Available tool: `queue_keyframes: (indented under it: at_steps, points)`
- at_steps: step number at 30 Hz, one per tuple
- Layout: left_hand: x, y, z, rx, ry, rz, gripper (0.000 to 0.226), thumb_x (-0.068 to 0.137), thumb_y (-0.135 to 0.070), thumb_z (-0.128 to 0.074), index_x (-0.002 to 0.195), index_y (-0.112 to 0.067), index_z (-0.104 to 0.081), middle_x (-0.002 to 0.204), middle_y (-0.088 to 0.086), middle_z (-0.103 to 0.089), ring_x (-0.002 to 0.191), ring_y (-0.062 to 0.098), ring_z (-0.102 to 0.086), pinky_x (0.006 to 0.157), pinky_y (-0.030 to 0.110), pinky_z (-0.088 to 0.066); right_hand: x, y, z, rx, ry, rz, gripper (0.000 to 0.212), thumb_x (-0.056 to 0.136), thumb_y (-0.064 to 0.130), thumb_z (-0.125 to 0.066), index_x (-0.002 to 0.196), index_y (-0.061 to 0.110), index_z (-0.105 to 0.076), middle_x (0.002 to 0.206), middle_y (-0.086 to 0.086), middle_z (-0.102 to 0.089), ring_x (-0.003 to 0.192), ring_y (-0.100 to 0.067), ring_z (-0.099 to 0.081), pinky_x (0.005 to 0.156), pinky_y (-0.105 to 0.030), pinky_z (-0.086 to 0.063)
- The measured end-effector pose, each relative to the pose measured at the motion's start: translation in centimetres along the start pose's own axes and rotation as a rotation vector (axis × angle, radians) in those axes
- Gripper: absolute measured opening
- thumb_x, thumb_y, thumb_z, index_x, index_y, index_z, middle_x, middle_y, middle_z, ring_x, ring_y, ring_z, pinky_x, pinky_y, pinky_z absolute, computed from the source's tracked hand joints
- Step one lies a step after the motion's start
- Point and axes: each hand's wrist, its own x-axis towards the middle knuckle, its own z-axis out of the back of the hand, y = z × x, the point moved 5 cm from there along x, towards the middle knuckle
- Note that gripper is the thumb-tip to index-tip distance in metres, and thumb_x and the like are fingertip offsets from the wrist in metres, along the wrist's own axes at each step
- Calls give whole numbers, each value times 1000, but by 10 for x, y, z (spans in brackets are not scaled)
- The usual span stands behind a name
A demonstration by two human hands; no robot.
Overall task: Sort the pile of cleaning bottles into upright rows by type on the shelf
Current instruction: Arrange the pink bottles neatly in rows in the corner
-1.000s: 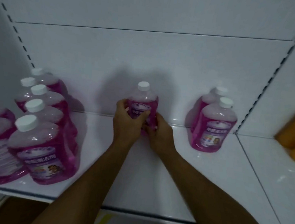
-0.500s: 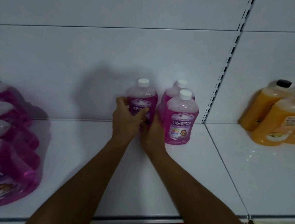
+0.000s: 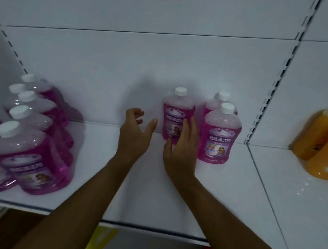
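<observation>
A pink bottle with a white cap (image 3: 177,113) stands upright at the back of the white shelf (image 3: 153,193). Just right of it stand two more pink bottles, one at the front (image 3: 220,135) and one behind (image 3: 218,104). My right hand (image 3: 180,151) is open in front of the left bottle, fingers straight and close to its label. To the left of that bottle my left hand (image 3: 135,133) hovers open, apart from it, fingers loosely spread. A group of several pink bottles (image 3: 33,138) stands at the shelf's left end.
Orange bottles (image 3: 324,144) stand on the neighbouring shelf section to the right, past a slotted upright (image 3: 269,93). The white back panel rises behind the bottles. Bare shelf lies between the left group and my hands. Something yellow (image 3: 99,240) shows below the shelf edge.
Both hands have let go of the pink bottle, which now stands beside the pair. The left hand has pulled away leftward and the view has swung back to the left.
</observation>
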Motion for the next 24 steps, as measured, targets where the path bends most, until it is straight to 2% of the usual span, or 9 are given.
queue_keyframes:
  at_steps: [2, 6, 9, 11, 15, 19, 24]
  points:
    - [-9, 3, 21, 15, -24, 7, 48, 88, -31, -69, 126, -14, -45, 127, -3, -57, 107, 11, -57, 86, 23, -45, 0, -1, -4, -27, 54, -29, 65, 84, 10, -62, 143, -5, -36, 149, -26, -34, 137, -41, -33, 111, -42, -28]
    - [-30, 9, 40, 45, -2, 52, 47, 89, -24, -67, 129, -12, -46, 127, -1, -59, 106, 13, -62, 86, 21, -46, 5, -7, -13, -41, 239, -90, 79, 89, 11, -58, 153, 3, -12, 160, -18, -5, 146, -36, -13, 115, -35, -19]
    - [-46, 12, 40, 71, 39, 98, 51, 90, -24, -67, 133, -13, -44, 131, -1, -57, 107, 10, -59, 84, 19, -43, 4, -8, -14, -41, 292, -141, 82, 91, 14, -57, 153, 4, -5, 161, -19, 5, 148, -35, -5, 116, -33, -13]
    - [-53, 11, 40, 98, 57, 116, 52, 90, -27, -66, 135, -14, -43, 133, -2, -55, 110, 9, -57, 86, 20, -43, -1, -2, -12, -38, 282, -116, 82, 91, 15, -58, 153, 2, -6, 160, -19, 4, 148, -36, -4, 118, -38, -18]
    - [-59, 5, 40, 132, 71, 134, 51, 90, -30, -65, 135, -16, -44, 137, -2, -53, 118, 13, -56, 89, 22, -43, -10, 12, -9, -26, 259, -15, 77, 89, 15, -59, 151, -1, -16, 161, -18, -2, 148, -34, -8, 114, -38, -22]
    - [-64, 1, 38, 146, 80, 119, 50, 91, -31, -64, 135, -17, -45, 138, -2, -53, 121, 14, -54, 92, 24, -43, -14, 15, -6, -31, 262, 44, 75, 87, 14, -61, 149, -3, -23, 159, -21, -12, 147, -35, -14, 115, -42, -27]
    - [-69, 1, 41, 177, 97, 83, 47, 92, -32, -63, 134, -18, -48, 135, -4, -55, 118, 12, -55, 90, 22, -44, -15, 25, -11, 38, 385, 127, 66, 90, 16, -56, 149, 6, -28, 157, -12, -27, 145, -26, -25, 114, -39, -31]
